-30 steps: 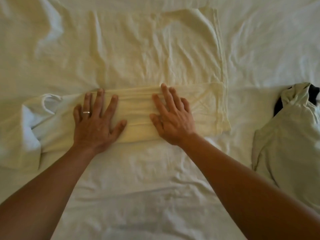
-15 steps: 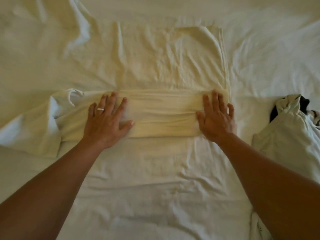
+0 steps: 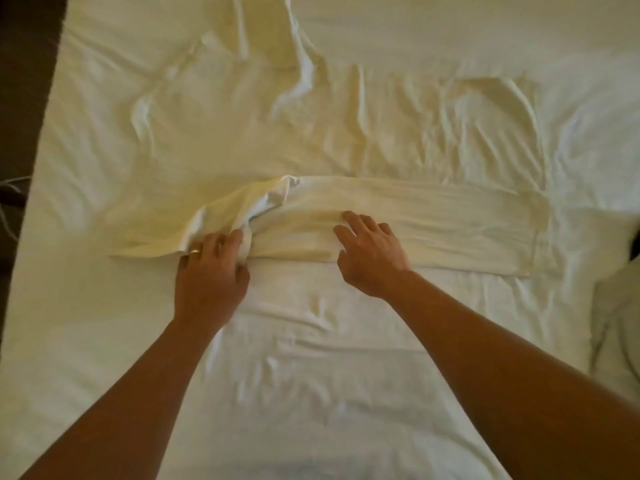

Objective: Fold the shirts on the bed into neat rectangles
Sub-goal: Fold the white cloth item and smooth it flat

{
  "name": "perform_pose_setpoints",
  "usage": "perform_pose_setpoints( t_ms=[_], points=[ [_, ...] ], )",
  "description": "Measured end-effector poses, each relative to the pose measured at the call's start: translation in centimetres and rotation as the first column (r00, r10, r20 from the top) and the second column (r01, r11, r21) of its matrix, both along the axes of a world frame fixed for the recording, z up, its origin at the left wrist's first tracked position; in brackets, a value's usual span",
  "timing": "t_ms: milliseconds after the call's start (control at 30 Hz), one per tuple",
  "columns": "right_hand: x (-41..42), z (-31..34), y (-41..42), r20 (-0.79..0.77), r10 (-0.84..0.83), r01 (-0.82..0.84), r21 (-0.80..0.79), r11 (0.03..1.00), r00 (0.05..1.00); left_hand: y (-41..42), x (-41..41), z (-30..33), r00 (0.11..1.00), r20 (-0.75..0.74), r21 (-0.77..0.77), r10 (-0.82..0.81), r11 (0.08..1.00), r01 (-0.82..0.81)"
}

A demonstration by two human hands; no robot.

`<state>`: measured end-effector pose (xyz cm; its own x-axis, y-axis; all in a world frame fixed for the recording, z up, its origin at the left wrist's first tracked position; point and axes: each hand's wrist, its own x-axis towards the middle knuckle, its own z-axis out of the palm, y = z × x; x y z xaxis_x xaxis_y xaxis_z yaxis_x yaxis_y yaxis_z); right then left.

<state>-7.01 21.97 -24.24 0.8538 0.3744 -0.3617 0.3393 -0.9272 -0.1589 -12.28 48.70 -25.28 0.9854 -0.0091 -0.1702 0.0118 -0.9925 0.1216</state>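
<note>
Head view shows a pale cream shirt (image 3: pixel 433 223) that lies on the white bed sheet (image 3: pixel 311 375). Its near part is folded over into a long flat band, which runs from the left hand across to well past the right hand. The band has soft creases along its length, and its near edge is rather straight. Beyond the band the rest of the shirt is spread flat but wrinkled.

The left hand (image 3: pixel 211 271), with a ring (image 3: pixel 194 251) on one finger, sits at the left end of the band. Its fingers are curled into the bunched cloth of the sleeve (image 3: pixel 242 213) and grip it; the sleeve rises in a loose fold just beyond the fingertips.

The right hand (image 3: pixel 372 254) lies on the band, just right of the left hand. Its fingers are spread, only slightly bent, and they press on the cloth without holding it.

Far to the right of the right hand, at the edge of the view, lies another light garment (image 3: pixel 620 341).
</note>
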Motion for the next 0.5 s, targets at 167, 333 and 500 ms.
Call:
perform_pose_setpoints(
  t_ms=[167,333,500],
  points=[
    [2.1,0.8,4.9,-0.01,-0.113,0.113,0.056,0.992,0.994,3.0,3.9,2.9,0.999,-0.011,-0.329,0.038,0.943,-0.04],
    [6.0,2.3,8.8,-0.033,-0.253,0.255,0.157,0.954,0.967,7.5,11.5,5.2,0.985,-0.128,-0.552,0.113,0.817,-0.166],
    [9.5,1.7,12.1,-0.109,-0.493,0.496,0.368,0.786,0.863,10.1,18.2,6.5,0.833,-0.084,-0.837,0.547,0.415,-0.357]
  ],
)
